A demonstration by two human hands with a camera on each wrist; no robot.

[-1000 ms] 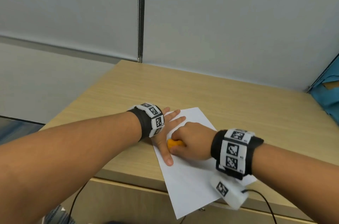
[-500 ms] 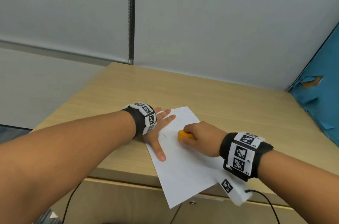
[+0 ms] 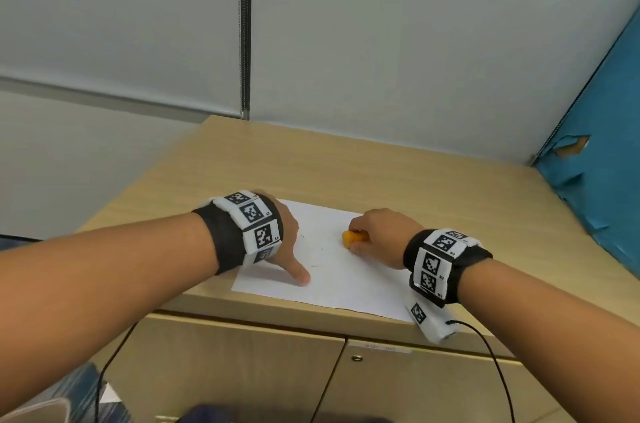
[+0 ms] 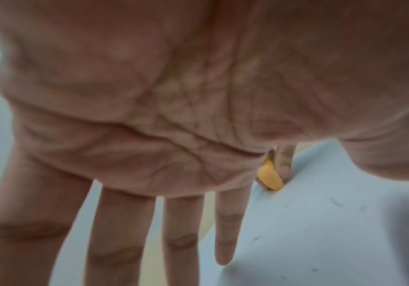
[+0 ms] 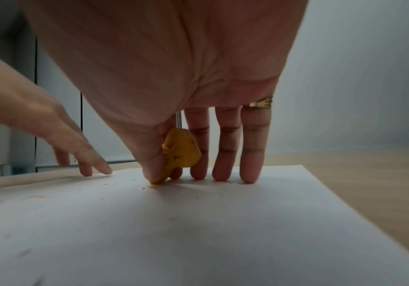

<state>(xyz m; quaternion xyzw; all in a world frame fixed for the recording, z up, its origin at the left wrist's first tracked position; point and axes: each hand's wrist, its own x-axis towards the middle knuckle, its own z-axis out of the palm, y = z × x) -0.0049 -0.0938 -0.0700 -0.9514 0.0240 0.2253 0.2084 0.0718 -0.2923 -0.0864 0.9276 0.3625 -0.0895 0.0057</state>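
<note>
From the head camera the right hand (image 3: 377,235) looks like a loose fist over the orange eraser (image 3: 352,239). The right wrist view shows the actual grip: thumb and forefinger pinch the eraser, its lower tip on the white sheet (image 3: 346,287), while the other three fingers (image 5: 227,154) stand nearly straight with their tips on the sheet (a gold ring (image 5: 259,103) shows only here). From above, the left hand (image 3: 285,242) is half hidden behind its marker wristband (image 3: 254,225). Its own wrist view shows it open, fingers straight and spread, holding nothing, and from the head camera its thumb lies on the sheet's left part. The sheet lies at the front edge of the wooden cabinet top (image 3: 346,166), with the eraser right of the sheet's middle.
</note>
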